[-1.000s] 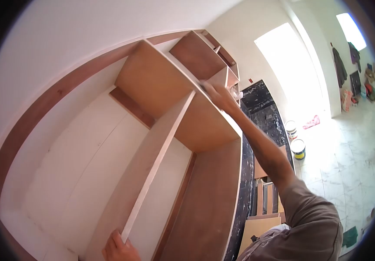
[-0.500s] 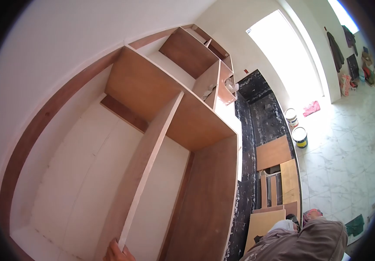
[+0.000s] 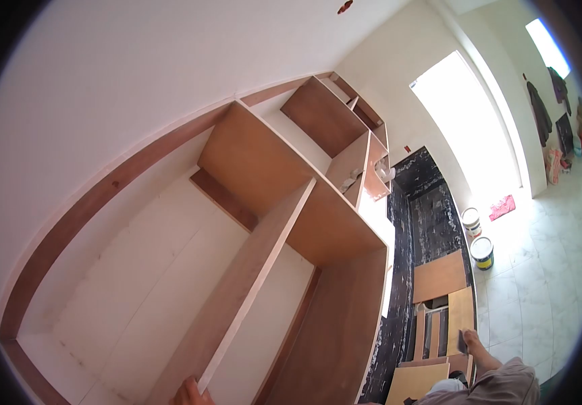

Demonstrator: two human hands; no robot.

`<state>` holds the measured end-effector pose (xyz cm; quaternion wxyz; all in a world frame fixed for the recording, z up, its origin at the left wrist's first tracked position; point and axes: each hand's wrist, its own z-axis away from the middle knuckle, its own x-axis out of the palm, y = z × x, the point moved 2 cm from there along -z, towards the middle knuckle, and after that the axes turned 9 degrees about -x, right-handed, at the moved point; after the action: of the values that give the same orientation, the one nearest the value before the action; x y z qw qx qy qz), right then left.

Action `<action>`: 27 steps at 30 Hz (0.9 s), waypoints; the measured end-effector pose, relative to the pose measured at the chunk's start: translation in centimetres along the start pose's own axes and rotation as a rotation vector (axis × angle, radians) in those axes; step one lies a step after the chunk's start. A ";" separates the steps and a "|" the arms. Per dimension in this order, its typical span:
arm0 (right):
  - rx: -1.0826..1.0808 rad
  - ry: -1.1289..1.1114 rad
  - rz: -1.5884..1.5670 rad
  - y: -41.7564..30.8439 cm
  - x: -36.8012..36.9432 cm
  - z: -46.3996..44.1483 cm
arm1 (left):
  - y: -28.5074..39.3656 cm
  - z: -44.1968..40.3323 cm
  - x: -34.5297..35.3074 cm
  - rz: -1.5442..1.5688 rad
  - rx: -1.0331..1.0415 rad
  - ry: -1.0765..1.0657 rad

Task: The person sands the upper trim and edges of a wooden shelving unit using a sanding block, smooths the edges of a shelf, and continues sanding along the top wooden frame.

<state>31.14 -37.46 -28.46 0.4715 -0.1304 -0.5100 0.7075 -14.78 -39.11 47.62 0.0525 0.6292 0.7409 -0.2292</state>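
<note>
At the bottom of the head view, my left hand (image 3: 192,391) grips the pale front edge of a long brown wooden shelf board (image 3: 254,270) inside an open cabinet, fingers closed around it. My right hand (image 3: 478,349) reaches out from a grey-brown sleeve (image 3: 507,381) at lower right. Its fingers are closed on a small dark grey flat piece (image 3: 462,341), perhaps sandpaper. Behind it in the view lies a light wooden panel (image 3: 460,314) on the black counter; whether the dark piece touches the panel, I cannot tell.
The open wooden cabinet (image 3: 345,223) runs along the white wall. Below it is a black, white-smeared counter (image 3: 433,223) with several loose boards, including a brown panel (image 3: 439,278). Paint buckets (image 3: 482,253) and a pink cloth (image 3: 502,207) are on the tiled floor near a bright doorway (image 3: 466,128).
The camera has tilted, so the scene sits lower and farther right. My right hand has extended outward from the sleeve, and the dark piece now shows. My left hand stays on the shelf board's edge.
</note>
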 end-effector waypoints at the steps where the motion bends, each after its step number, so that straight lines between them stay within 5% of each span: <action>1: -0.065 -0.047 0.020 -4.1 2.2 1.1 | 0.1 0.0 -0.1 0.014 0.016 0.016; 2: 0.079 0.029 -0.190 -7.8 4.6 2.6 | 0.3 -0.1 -0.3 0.010 -0.007 -0.012; 12: -0.075 -0.579 -0.889 -27.5 15.7 14.9 | -0.6 0.5 1.3 -0.029 -0.020 -0.019; 20: -0.269 -0.982 -0.789 -37.0 22.7 20.9 | -0.5 0.4 1.5 -0.043 -0.045 0.020; 27: -0.397 -1.411 -0.158 -41.9 32.5 23.6 | 0.2 0.2 1.2 -0.011 -0.099 0.076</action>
<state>20.89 -24.06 27.08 0.0483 0.3100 -0.8183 0.4816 -14.87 -38.05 46.89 0.0542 0.6298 0.7564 -0.1683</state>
